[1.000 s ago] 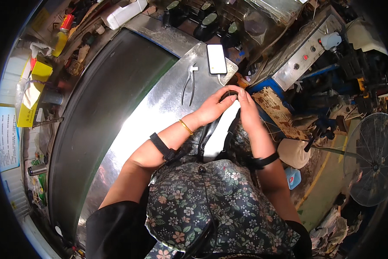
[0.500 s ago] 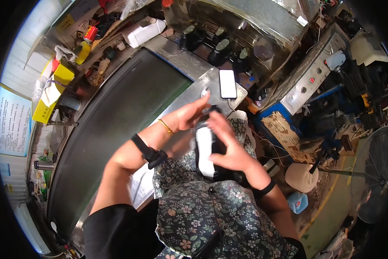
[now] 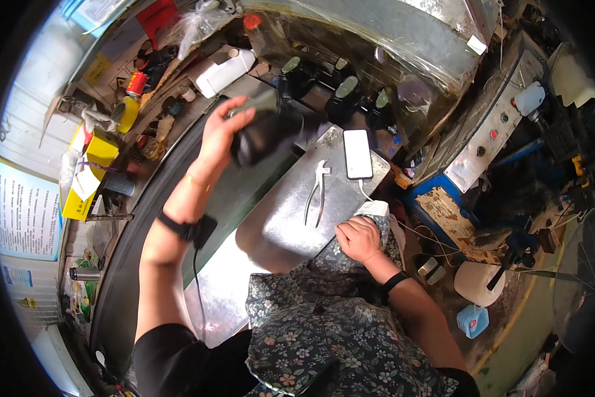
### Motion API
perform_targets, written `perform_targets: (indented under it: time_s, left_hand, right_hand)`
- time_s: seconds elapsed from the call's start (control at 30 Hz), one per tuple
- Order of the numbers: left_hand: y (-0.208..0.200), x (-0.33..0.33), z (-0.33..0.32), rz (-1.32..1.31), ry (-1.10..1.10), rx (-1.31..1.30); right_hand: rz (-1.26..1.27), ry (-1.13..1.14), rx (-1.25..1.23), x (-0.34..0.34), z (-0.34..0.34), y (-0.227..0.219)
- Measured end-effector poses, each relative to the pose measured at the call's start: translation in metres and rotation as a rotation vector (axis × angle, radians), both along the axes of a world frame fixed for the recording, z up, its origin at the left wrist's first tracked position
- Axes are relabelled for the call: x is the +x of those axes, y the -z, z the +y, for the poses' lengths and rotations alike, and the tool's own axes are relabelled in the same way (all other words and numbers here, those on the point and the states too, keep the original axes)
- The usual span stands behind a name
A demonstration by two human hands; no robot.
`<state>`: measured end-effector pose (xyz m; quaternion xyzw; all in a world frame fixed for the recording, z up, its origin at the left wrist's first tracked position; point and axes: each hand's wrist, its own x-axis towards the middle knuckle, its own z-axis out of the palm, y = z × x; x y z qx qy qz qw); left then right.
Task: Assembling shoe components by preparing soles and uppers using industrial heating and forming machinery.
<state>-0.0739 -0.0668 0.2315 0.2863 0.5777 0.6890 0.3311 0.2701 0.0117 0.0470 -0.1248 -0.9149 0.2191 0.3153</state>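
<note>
My left hand (image 3: pixel 226 129) is raised over the dark conveyor belt (image 3: pixel 171 178), its fingers closed on a black shoe (image 3: pixel 267 135) that is smeared by motion. My right hand (image 3: pixel 359 238) rests on my knee over the floral apron (image 3: pixel 317 324), fingers curled in, with no object showing in it. Beyond the right hand, a pair of metal pliers (image 3: pixel 317 192) lies on the steel tabletop (image 3: pixel 271 225). A phone with a lit white screen (image 3: pixel 357 155) lies to the right of the pliers, a cable plugged into its near end.
Several black shoes (image 3: pixel 346 89) stand at the back beneath a plastic-draped metal hood (image 3: pixel 403 33). A white jug (image 3: pixel 224 71) and a yellow box (image 3: pixel 89 175) sit along the belt's far side. On the right are a machine control panel (image 3: pixel 486 126) and a blue container (image 3: pixel 473 321).
The black shoe with a white sole area has left my lap, lifted forward and left in my left hand. My right hand has let go of it and come down on my knee.
</note>
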Motion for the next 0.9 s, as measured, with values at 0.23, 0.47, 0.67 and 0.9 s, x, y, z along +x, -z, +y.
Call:
perform_targets:
  time_s: [0.23, 0.47, 0.67, 0.9]
  left_hand:
    - [0.118, -0.074, 0.194, 0.649, -0.079, -0.549]
    - [0.177, -0.036, 0.229, 0.691, -0.46, -0.551]
    - [0.192, 0.048, 0.083, 0.872, -0.302, -0.306]
    - [0.191, 0.133, -0.053, 1.302, 0.484, -0.215]
  right_hand:
    - [0.017, -0.03, -0.026, -0.004, 0.016, -0.008]
    - [0.007, -0.037, -0.022, -0.002, 0.016, -0.008]
    - [0.003, -0.064, -0.017, -0.004, 0.016, -0.006]
    - [0.002, -0.043, 0.024, -0.002, 0.009, -0.004]
